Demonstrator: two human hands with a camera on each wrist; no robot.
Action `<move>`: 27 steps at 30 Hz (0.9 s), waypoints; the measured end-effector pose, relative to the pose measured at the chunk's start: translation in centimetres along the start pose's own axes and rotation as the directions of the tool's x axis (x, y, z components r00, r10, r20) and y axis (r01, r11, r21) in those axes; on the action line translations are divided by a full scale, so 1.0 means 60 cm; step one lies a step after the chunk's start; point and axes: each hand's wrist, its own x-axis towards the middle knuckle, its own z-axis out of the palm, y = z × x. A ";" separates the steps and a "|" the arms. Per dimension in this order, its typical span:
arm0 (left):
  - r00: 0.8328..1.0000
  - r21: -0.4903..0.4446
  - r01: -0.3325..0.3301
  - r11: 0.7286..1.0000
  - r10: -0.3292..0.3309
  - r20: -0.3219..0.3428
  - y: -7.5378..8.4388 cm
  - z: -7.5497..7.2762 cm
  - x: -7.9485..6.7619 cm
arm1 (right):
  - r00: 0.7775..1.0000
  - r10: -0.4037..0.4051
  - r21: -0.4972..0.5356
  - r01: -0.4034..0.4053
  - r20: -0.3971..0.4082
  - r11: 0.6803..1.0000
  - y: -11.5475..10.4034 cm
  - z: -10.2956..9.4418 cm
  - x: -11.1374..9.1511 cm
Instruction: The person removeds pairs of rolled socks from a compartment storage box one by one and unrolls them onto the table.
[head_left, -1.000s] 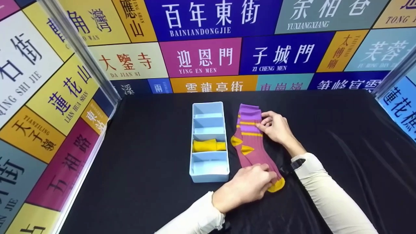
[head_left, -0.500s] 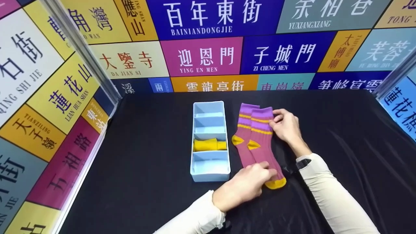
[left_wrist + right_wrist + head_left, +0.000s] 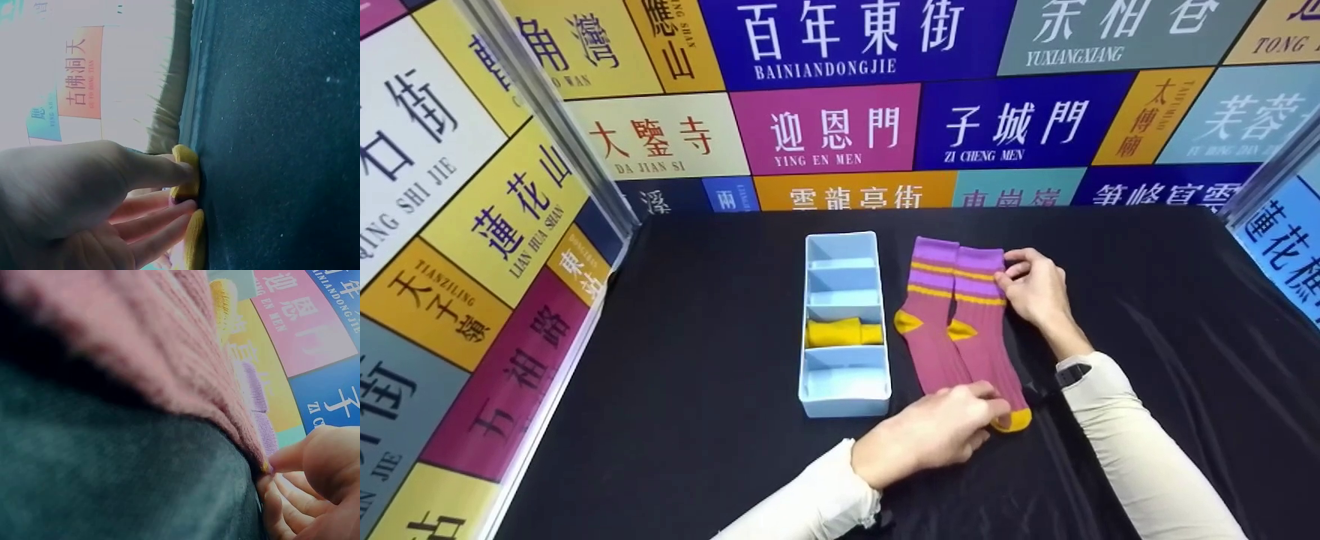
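On the black-covered counter in the head view, just right of the blue divided box: left sock and right sock, laid flat side by side, purple cuffs touching at the far end, yellow heels both pointing left, probably for matching outlines. Left hand curled over the toe end of the right sock; right hand pinching the outer edge of its cuff. Held at opposite ends, seemingly to keep the knit straight and off its partner. Rolled yellow bundle in the third compartment from the far end, contained by the dividers.

In the left wrist view, thumb over one yellow toe, fingers behind: a pinch low against the counter, likely to anchor without lifting. Second yellow toe just beside the fingertips; any hold on it impossible to tell.

In the right wrist view, thumb and forefinger nearly together, only a thin cuff edge between; remaining fingers bent below. Edge-only hold, presumably to leave the stripes uncreased. Ribbed fabric blurred in the foreground, printed wall beyond.
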 end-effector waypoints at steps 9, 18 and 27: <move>0.997 -0.023 -0.070 0.997 0.070 0.014 -0.001 0.003 -0.002 | 1.000 -0.030 0.059 0.030 0.001 0.998 0.009 0.000 0.002; 0.998 -0.012 -0.057 0.998 0.058 0.026 -0.012 -0.018 -0.004 | 0.998 -0.061 0.034 0.061 -0.012 0.998 -0.001 -0.003 -0.003; 0.994 -0.028 0.023 0.999 -0.026 -0.105 -0.054 -0.062 -0.011 | 0.986 -0.158 0.062 0.161 -0.042 0.985 -0.038 -0.006 -0.019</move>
